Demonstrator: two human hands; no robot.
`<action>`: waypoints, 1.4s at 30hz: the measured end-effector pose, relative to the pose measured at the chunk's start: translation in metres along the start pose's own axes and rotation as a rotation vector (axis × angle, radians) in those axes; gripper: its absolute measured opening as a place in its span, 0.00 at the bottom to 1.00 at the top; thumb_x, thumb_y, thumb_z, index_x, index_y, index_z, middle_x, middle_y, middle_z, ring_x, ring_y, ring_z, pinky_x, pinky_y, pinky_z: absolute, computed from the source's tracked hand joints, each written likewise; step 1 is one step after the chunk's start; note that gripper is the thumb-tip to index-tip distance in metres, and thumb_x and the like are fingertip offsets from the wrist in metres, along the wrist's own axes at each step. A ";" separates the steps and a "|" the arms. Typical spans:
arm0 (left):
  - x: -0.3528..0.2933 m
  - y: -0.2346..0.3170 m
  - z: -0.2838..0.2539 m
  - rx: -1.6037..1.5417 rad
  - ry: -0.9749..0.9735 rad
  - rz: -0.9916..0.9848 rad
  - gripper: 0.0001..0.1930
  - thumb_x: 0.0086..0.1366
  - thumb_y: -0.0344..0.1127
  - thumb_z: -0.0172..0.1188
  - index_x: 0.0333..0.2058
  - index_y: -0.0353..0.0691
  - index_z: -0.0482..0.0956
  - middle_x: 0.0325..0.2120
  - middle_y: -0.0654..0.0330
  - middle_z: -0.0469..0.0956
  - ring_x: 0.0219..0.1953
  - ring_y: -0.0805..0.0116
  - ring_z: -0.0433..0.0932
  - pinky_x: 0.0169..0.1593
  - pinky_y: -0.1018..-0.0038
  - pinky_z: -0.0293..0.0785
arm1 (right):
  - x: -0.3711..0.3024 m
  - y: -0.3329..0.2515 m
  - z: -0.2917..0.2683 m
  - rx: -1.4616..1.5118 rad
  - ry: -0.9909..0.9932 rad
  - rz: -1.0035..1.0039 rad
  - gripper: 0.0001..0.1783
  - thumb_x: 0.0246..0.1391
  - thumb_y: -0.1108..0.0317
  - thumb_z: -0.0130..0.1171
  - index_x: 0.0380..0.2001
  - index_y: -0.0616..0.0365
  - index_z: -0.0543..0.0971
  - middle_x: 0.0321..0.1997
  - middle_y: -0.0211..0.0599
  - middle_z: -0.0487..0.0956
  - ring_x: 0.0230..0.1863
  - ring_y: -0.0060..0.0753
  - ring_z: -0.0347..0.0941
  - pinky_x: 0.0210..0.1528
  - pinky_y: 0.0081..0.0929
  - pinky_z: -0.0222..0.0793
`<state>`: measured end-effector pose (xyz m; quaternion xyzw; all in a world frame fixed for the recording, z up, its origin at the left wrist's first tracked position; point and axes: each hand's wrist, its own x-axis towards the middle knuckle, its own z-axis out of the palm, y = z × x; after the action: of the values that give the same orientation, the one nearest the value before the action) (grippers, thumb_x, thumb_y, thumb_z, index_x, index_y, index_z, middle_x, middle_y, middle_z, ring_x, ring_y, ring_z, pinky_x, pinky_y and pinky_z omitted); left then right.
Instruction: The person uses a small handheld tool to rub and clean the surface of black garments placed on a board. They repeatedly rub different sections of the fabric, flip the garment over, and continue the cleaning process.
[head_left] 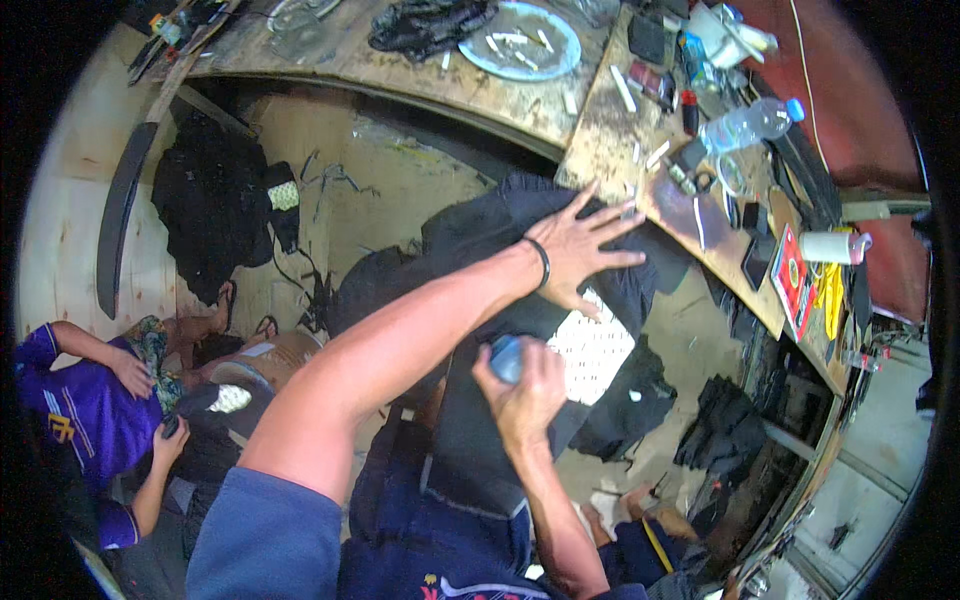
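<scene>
Right hand (537,390): thumb and fingers curled around a small rounded blue object (507,359), its exact kind unclear; held above black cloth (475,455) that covers the lap.

White patterned sheet (602,362): angular in outline, lying on the black cloth just right of the right hand, below the left palm.

Left hand (582,248): fingers spread wide, palm down over the black cloth, ahead of the right hand; thumb reaching the sheet's upper edge. Black wristband (541,263) at the wrist.

Crumpled black cloth (720,425): heaped on the floor, well right of the right hand.

Co-worker in a purple shirt (95,405): seated well left of both hands, one hand gripping a small dark item.

Black garment (205,200): spread out far left of the left hand.

Wooden table (600,125): stained, beginning just beyond the left fingertips. On it, beyond and right of the left hand: clear plastic bottle with a blue cap (752,126), red printed booklet (789,282), white spool (826,247). Farther ahead of the left hand: round pale-blue tray (572,52) bearing short white sticks (510,38), with a bunched black cloth (425,27) at its left.
</scene>
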<state>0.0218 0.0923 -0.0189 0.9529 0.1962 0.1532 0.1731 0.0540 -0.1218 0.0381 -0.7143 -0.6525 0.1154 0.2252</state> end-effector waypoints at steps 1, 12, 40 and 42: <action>0.000 -0.001 0.001 -0.001 0.014 0.008 0.57 0.51 0.78 0.70 0.78 0.67 0.63 0.84 0.49 0.45 0.85 0.47 0.39 0.79 0.26 0.28 | -0.010 -0.003 0.001 0.019 0.019 -0.099 0.24 0.46 0.55 0.81 0.38 0.58 0.82 0.37 0.47 0.80 0.39 0.51 0.78 0.43 0.47 0.76; 0.000 0.004 0.000 0.135 0.012 -0.036 0.53 0.57 0.82 0.62 0.78 0.69 0.63 0.83 0.51 0.48 0.85 0.47 0.43 0.80 0.27 0.30 | -0.060 -0.015 -0.024 0.062 -0.093 -0.098 0.23 0.43 0.54 0.82 0.36 0.56 0.83 0.36 0.43 0.80 0.39 0.48 0.77 0.41 0.45 0.75; -0.011 0.058 0.016 0.215 0.110 -0.393 0.70 0.47 0.91 0.60 0.83 0.59 0.51 0.84 0.48 0.42 0.85 0.51 0.41 0.75 0.17 0.24 | -0.076 0.040 -0.050 0.289 -0.428 -0.292 0.22 0.42 0.55 0.81 0.36 0.54 0.85 0.35 0.41 0.82 0.40 0.47 0.80 0.42 0.46 0.77; -0.011 0.058 0.014 0.214 0.059 -0.416 0.70 0.48 0.91 0.59 0.83 0.59 0.51 0.84 0.48 0.42 0.85 0.51 0.41 0.75 0.17 0.24 | -0.029 0.046 -0.052 0.202 -0.130 -0.236 0.21 0.42 0.55 0.81 0.34 0.54 0.84 0.33 0.40 0.81 0.38 0.47 0.79 0.41 0.46 0.77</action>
<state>0.0360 0.0341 -0.0109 0.8999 0.4086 0.1205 0.0929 0.1144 -0.1615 0.0576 -0.5976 -0.7300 0.1991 0.2652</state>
